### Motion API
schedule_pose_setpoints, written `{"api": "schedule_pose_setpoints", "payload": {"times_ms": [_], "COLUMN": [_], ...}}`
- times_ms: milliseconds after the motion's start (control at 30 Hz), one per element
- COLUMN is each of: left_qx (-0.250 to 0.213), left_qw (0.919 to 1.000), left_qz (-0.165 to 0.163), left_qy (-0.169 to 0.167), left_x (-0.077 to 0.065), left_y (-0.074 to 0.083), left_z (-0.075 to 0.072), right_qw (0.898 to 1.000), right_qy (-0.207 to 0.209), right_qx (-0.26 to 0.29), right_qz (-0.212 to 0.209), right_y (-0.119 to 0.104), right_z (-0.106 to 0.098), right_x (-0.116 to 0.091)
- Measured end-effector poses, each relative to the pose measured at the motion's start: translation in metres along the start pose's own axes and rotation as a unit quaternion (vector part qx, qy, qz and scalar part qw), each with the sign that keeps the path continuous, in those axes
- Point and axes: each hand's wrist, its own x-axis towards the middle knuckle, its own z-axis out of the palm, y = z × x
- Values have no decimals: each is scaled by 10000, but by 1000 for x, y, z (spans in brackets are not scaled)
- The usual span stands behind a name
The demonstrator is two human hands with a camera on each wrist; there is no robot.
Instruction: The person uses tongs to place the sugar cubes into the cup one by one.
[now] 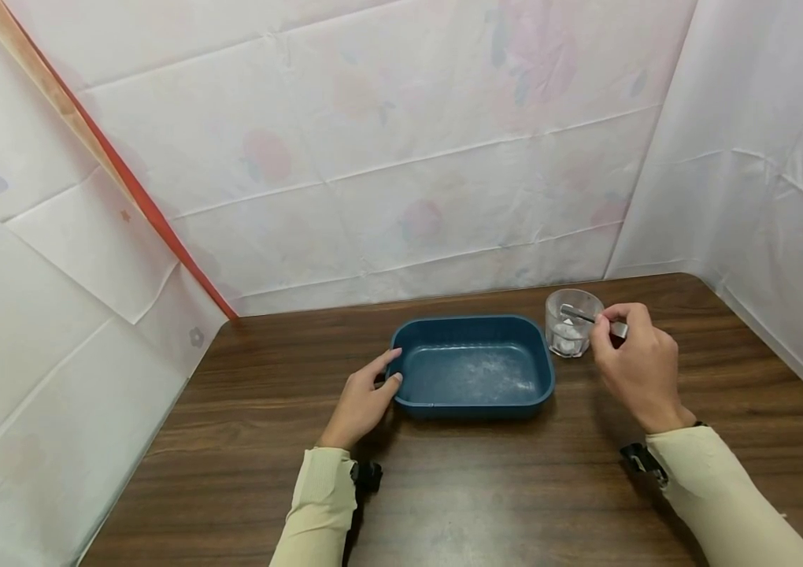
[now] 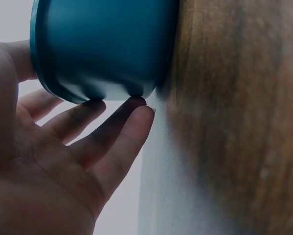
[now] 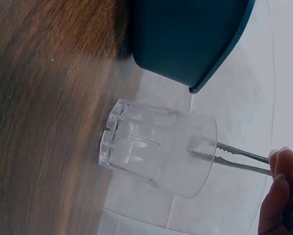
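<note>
My left hand [image 1: 362, 402] rests its fingertips on the left end of a dark blue rectangular tray [image 1: 475, 409]. In the left wrist view, several loosely extended fingers [image 2: 124, 147] touch the tray's outer wall. My right hand [image 1: 638, 366] pinches small metal tongs [image 3: 244, 160] between thumb and fingers. The tongs' serrated tips reach inside the mouth of a clear glass [image 1: 557, 329], above several whitish translucent pieces [image 3: 131, 142] lying at its bottom. Whether the tips hold a piece cannot be told. The glass stands upright just right of the tray.
Beneath everything is a dark wood-grain table [image 1: 246, 465]. Pale printed sheeting [image 1: 373, 181] hangs along the back and both sides of the table. A black strap device [image 1: 366, 476] sits on the left wrist, another [image 1: 644, 463] on the right.
</note>
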Motion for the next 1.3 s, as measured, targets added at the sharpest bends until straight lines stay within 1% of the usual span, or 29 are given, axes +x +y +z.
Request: {"api": "schedule_pose_setpoints", "payload": {"times_ms": [167,333,667,967,1100,1300], "left_qx": [4,14,4,128,56,-153], "left_qw": [10000,10000,10000,9999,10000,9997], "left_qz": [13,-12,-27,87,73,-66], "left_qy": [2,-22,-51,0,-37,-178], "left_x": [0,-1,-1,-1,0,0], "left_y": [0,0,0,0,0,1], "left_z": [0,-1,-2,-3,-3,-3], "right_qw": [9999,9998,9994,9996,9996,9996], "right_qy": [117,140,-24,19,27,149], "right_qx": [-61,-138,-355,-282,-281,-217], "right_qz": [30,36,32,-53,-79,-107], "right_y": [0,0,-1,-2,-3,-2], "right_z": [1,1,0,0,1,2], "right_x": [0,0,-1,-1,-1,-1]}}
